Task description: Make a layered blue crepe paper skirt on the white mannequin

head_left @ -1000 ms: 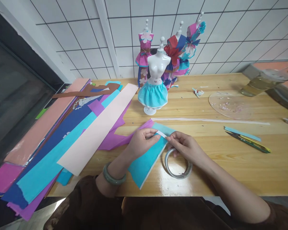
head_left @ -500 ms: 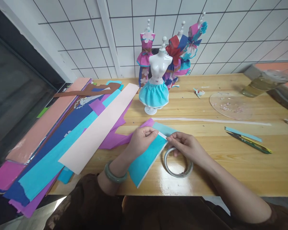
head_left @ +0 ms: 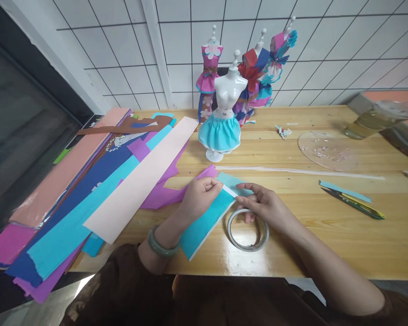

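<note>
A turquoise paper piece [head_left: 204,226] with a pale border lies at a slant on the table in front of me, its far part paler. A short white tape strip [head_left: 229,190] crosses it. My left hand [head_left: 200,197] pinches the strip's left end at the paper. The thumb of my right hand [head_left: 261,203] touches the strip's right end, with the index finger raised off it. Lower fingers of that hand curl at the upper rim of the tape roll [head_left: 265,237], holding it beside the paper.
A white mannequin [head_left: 229,86] in a turquoise skirt [head_left: 221,133] stands ahead, dressed mannequins behind it. Coloured papers [head_left: 143,181] pile up at left. A long white strip [head_left: 299,171], a utility knife [head_left: 353,203], a clear dish [head_left: 326,151] and a cup [head_left: 374,118] are at right.
My right index finger has lifted away from the thumb and spread over the paper. The tape roll has shifted slightly left. My left hand keeps its pinch.
</note>
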